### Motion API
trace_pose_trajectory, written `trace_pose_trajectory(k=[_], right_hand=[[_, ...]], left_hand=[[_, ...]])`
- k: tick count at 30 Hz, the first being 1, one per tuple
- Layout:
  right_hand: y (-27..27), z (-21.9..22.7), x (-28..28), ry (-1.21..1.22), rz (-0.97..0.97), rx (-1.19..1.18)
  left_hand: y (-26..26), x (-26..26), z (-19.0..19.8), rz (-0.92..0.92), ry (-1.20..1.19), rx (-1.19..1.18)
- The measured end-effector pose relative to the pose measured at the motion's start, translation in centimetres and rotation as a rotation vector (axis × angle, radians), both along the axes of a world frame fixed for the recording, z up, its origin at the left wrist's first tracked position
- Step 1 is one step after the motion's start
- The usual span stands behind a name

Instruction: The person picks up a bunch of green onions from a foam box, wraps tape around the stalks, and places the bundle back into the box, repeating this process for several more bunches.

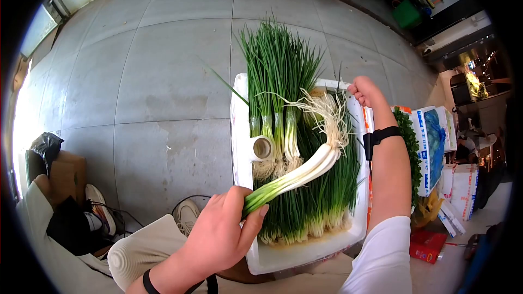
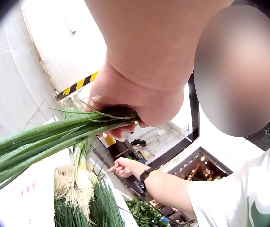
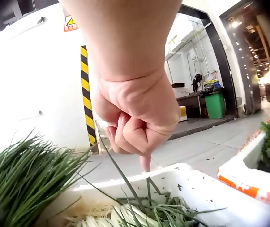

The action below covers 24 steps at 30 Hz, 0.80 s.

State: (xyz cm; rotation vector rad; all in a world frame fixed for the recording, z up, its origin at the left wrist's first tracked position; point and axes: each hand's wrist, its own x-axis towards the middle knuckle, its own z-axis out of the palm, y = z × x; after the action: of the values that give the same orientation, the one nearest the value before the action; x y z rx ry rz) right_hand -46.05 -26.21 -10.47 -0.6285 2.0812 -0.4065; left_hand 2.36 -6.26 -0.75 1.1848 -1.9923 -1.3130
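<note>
My left hand [image 1: 218, 228] grips a bunch of scallions [image 1: 305, 171] by the green stalks. Its white stems and stringy roots arch to the right over the white foam box [image 1: 305, 264]; in the left wrist view the long green leaves [image 2: 54, 137] trail out from the fist. At the box's far right corner is my right hand [image 1: 368, 91], holding nothing visible. In the right wrist view its fingers [image 3: 132, 137] are curled, with one pointing down close over the rim. Loose scallions [image 1: 316, 212] fill the box, and taped bundles [image 1: 278, 76] stand along its left side.
A white roll [image 1: 262, 148], like tape, sits by the bundles at the box's left wall. To the right are leafy greens [image 1: 406, 152] in another box. A cardboard box [image 1: 71, 177] and shoes [image 1: 98, 207] are at the left on the grey tiled floor [image 1: 174, 76].
</note>
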Motion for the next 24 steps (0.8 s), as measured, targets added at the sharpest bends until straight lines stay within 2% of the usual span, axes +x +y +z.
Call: trace_pose_trajectory(k=[4,7,10,11,13,14,16,17,20,21,23,24], right_hand=[[1.4,3.8,2.4,0.047,-0.008,-0.055],[3.6,6.6,4.3,0.087,0.059,-0.083],[7.0,9.9,6.2,-0.139,0.160,-0.214],[8.4,10.9,7.1,-0.134,0.159,-0.221],[11.6,13.1,8.8,-0.317,0.308,-0.315],[13.2,14.2,9.6,-0.311,0.304,-0.320],[16.6,16.3,11.1,-0.501,0.331,-0.365],[18.1,17.1,11.4,-0.500,0.307,-0.366],[23.7,18.4,13.2,-0.840,0.254,-0.541],[25.3,18.6,13.9,-0.837,0.232,-0.547],[28.9,18.8,15.6,-0.389,0.391,-0.638],[30.4,19.2,16.5,-0.225,0.445,-0.586]], left_hand=[[0.2,0.2,0.1,0.019,0.035,0.007],[0.3,0.3,0.0,0.044,0.036,-0.030],[0.5,0.5,0.8,0.060,0.042,0.052],[0.5,0.5,0.9,0.057,0.046,0.045],[0.7,0.4,1.1,0.081,0.044,0.066],[0.7,0.3,1.2,0.075,0.049,0.061],[1.1,0.2,1.4,0.128,0.059,0.079],[1.2,0.1,1.6,0.106,0.055,0.084],[2.0,0.1,1.6,0.184,0.074,0.009],[2.2,0.0,1.8,0.201,0.136,0.016],[2.6,-0.2,1.6,0.220,0.176,-0.098],[2.7,-0.1,1.3,0.205,0.164,-0.079]])
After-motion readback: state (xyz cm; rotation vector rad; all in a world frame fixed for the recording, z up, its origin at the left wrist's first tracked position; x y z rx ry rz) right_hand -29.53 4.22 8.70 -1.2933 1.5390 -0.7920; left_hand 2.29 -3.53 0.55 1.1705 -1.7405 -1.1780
